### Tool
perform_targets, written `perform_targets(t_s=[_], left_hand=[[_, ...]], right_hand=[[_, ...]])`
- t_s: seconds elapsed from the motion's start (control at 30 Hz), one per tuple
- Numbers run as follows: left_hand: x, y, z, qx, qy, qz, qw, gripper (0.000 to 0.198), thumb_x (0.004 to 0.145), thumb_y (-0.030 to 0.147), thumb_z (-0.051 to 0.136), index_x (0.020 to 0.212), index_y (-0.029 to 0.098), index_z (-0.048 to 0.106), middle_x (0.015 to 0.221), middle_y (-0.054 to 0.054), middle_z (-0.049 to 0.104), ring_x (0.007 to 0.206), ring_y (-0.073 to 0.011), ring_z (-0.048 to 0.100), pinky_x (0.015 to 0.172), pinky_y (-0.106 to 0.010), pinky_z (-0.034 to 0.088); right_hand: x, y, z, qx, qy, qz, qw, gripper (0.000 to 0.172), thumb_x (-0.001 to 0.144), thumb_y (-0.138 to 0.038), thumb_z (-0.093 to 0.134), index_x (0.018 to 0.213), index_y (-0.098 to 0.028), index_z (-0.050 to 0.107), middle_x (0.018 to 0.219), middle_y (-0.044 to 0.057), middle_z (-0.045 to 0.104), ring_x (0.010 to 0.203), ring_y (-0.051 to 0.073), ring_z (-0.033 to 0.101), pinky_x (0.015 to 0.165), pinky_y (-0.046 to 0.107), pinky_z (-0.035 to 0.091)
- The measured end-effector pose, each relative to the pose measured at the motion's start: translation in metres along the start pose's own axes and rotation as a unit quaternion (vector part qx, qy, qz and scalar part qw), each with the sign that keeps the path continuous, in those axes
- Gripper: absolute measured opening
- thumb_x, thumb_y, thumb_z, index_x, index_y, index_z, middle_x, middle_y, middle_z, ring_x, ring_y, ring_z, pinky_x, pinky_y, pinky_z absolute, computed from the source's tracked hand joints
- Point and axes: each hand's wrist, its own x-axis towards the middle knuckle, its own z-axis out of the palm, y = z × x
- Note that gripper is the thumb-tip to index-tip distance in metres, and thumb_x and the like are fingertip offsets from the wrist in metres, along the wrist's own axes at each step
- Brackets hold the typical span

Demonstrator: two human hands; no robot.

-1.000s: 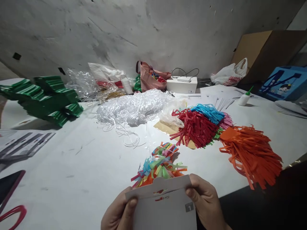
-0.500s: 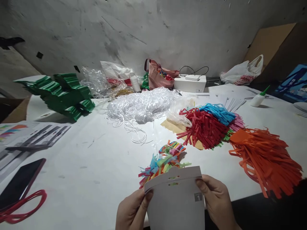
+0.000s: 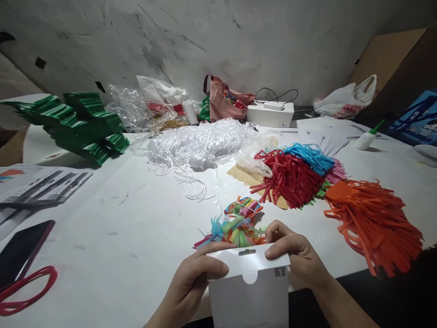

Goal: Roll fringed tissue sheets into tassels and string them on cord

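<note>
A white card [image 3: 249, 300] marked with a "1" stands at the bottom of the view, its top flap folded over toward me. The flap has a hanging slot and a rounded tab. My left hand [image 3: 194, 278] is closed on the card's upper left corner, thumb on the flap. At the upper right corner my right hand [image 3: 295, 255] pinches the flap between thumb and curled fingers. Just beyond the card lies a multicoloured paper tassel bunch [image 3: 241, 223], its near part hidden behind the card and hands.
Red [image 3: 290, 180], blue and orange tassels [image 3: 378, 223] lie on the right. A white string heap [image 3: 201, 143] is in the middle. Left are green folded papers [image 3: 85, 125], printed cards [image 3: 44, 187], a phone [image 3: 25, 250] and a red cord [image 3: 30, 291]. A glue bottle [image 3: 366, 139] stands at back right.
The card's top edge has been folded over toward me, showing the slot and tab. Both hands have moved from the sides up onto the fold. The view has shifted slightly.
</note>
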Motion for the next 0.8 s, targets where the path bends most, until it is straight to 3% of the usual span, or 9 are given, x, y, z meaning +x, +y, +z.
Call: perform_targets(t_s=[0.1, 0.2, 0.3, 0.4, 0.47, 0.6, 0.8], left_hand=[[0.003, 0.004, -0.002, 0.031, 0.004, -0.023, 0.999, 0.037, 0.099, 0.039, 0.049, 0.079, 0.025, 0.076, 0.113, -0.01, 0.074, 0.097, -0.0265, 0.069, 0.078, -0.034, 0.053], [0.003, 0.009, 0.001, 0.057, 0.012, -0.044, 0.997, 0.032, 0.094, 0.046, 0.054, 0.081, 0.023, 0.073, 0.114, -0.012, 0.072, 0.102, -0.0294, 0.066, 0.076, -0.034, 0.052], [0.003, 0.01, 0.005, 0.128, -0.001, -0.044, 0.991, 0.013, 0.092, 0.028, 0.06, 0.084, 0.022, 0.069, 0.11, -0.012, 0.073, 0.106, -0.0281, 0.065, 0.067, -0.027, 0.051], [0.003, 0.008, 0.008, 0.165, -0.011, -0.019, 0.986, 0.018, 0.093, 0.013, 0.053, 0.092, 0.023, 0.068, 0.112, -0.012, 0.071, 0.107, -0.026, 0.066, 0.065, -0.025, 0.052], [0.004, 0.008, 0.011, 0.171, -0.02, 0.006, 0.985, 0.023, 0.093, 0.009, 0.05, 0.098, 0.024, 0.067, 0.116, -0.011, 0.069, 0.106, -0.0245, 0.067, 0.068, -0.026, 0.053], [0.006, 0.009, 0.016, 0.189, -0.023, 0.029, 0.981, 0.028, 0.092, 0.006, 0.049, 0.104, 0.025, 0.065, 0.119, -0.01, 0.067, 0.102, -0.0214, 0.067, 0.075, -0.027, 0.055], [0.01, 0.006, 0.019, 0.181, -0.015, 0.041, 0.982, 0.031, 0.095, 0.009, 0.051, 0.118, 0.027, 0.06, 0.119, -0.008, 0.068, 0.118, -0.022, 0.06, 0.095, -0.033, 0.051]], right_hand=[[0.001, -0.003, -0.003, -0.083, -0.034, -0.056, 0.994, 0.031, 0.086, -0.008, 0.054, 0.086, -0.027, 0.079, 0.099, 0.004, 0.056, 0.094, 0.017, 0.061, 0.08, 0.029, 0.052], [-0.001, -0.009, -0.008, -0.188, -0.082, -0.12, 0.971, 0.041, 0.083, -0.003, 0.047, 0.104, -0.026, 0.073, 0.112, 0.007, 0.059, 0.105, 0.02, 0.061, 0.087, 0.033, 0.053], [-0.001, -0.021, -0.009, -0.308, -0.121, -0.151, 0.931, 0.042, 0.081, -0.004, 0.049, 0.115, -0.022, 0.066, 0.123, 0.012, 0.058, 0.115, 0.025, 0.057, 0.095, 0.042, 0.051], [0.007, -0.035, 0.0, -0.431, -0.12, -0.186, 0.875, 0.023, 0.084, -0.01, 0.057, 0.105, -0.018, 0.064, 0.12, 0.013, 0.062, 0.114, 0.028, 0.057, 0.101, 0.05, 0.045], [0.014, -0.042, 0.01, -0.495, -0.126, -0.215, 0.832, 0.013, 0.091, -0.013, 0.058, 0.103, -0.016, 0.063, 0.112, 0.013, 0.067, 0.106, 0.026, 0.061, 0.095, 0.046, 0.047], [0.026, -0.044, 0.023, -0.575, -0.173, -0.239, 0.763, 0.023, 0.099, -0.011, 0.049, 0.119, -0.01, 0.06, 0.098, 0.013, 0.071, 0.088, 0.022, 0.067, 0.076, 0.036, 0.053], [0.034, -0.038, 0.022, -0.595, -0.206, -0.217, 0.746, 0.025, 0.096, -0.008, 0.043, 0.114, -0.008, 0.061, 0.097, 0.016, 0.069, 0.09, 0.025, 0.067, 0.076, 0.037, 0.058]])
